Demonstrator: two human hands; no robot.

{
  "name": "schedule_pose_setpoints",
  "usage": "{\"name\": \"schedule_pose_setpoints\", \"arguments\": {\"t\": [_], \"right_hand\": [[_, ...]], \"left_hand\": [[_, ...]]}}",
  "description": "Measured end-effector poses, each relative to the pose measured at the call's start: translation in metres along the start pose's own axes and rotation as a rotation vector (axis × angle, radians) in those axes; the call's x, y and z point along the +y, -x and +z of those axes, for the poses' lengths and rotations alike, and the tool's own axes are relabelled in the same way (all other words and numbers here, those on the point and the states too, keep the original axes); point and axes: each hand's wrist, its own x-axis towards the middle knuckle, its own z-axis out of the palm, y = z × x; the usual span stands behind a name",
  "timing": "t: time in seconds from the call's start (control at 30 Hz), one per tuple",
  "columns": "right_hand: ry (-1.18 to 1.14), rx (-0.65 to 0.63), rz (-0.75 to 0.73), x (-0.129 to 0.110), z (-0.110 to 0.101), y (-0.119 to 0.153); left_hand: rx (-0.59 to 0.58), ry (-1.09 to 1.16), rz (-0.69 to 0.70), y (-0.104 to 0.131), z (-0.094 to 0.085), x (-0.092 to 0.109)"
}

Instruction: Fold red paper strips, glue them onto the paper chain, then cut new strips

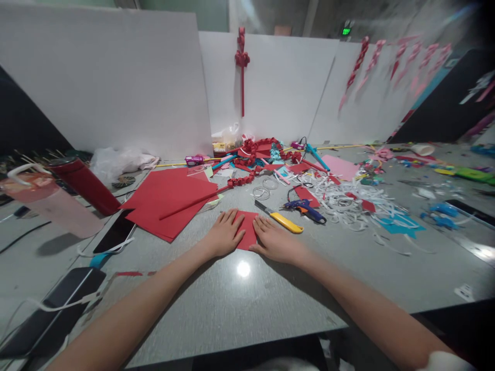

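Note:
A small piece of red paper (247, 229) lies flat on the grey table in front of me. My left hand (224, 234) rests on its left side, fingers stretched out. On the right side my right hand (274, 238) lies flat, its fingertips at the paper's edge. Just beyond that hand is a yellow utility knife (285, 221), its blade end pointing up and left. A blue glue gun (305, 208) sits a little farther right. Large red paper sheets (170, 190) are stacked to the left, with a thin red paper stick (189, 202) across them.
White paper strips (348, 203) are heaped at the right, near a blue paper scrap (402, 224). A red bottle (87, 185), a pink bottle (58, 206) and a phone (115, 232) with cables stand or lie left. White panels (270, 87) close off the back.

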Motion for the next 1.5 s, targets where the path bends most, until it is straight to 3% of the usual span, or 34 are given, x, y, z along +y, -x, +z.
{"name": "schedule_pose_setpoints", "arguments": {"t": [0.17, 0.27, 0.4, 0.77, 1.13, 1.37, 1.5], "right_hand": [[0.013, -0.013, -0.007, -0.002, -0.003, -0.001], [-0.029, -0.011, 0.0, 0.0, -0.006, -0.001], [-0.071, -0.063, 0.005, 0.004, -0.012, 0.0], [0.043, -0.162, 0.073, 0.003, -0.016, -0.009], [0.019, -0.179, 0.069, 0.005, -0.016, -0.006], [-0.026, -0.113, 0.002, 0.002, -0.04, 0.002], [0.09, 0.022, 0.184, 0.008, -0.052, 0.001]], "left_hand": [[0.039, 0.014, 0.217, -0.001, -0.021, 0.017], [0.005, 0.111, 0.33, 0.0, -0.027, 0.031], [-0.03, 0.216, 0.307, 0.002, -0.025, 0.04], [-0.041, 0.204, 0.389, 0.0, -0.034, 0.037], [-0.041, 0.277, 0.36, 0.001, -0.034, 0.041], [-0.037, 0.295, 0.345, 0.001, -0.031, 0.04], [-0.027, 0.269, 0.317, 0.003, -0.031, 0.041]]}}
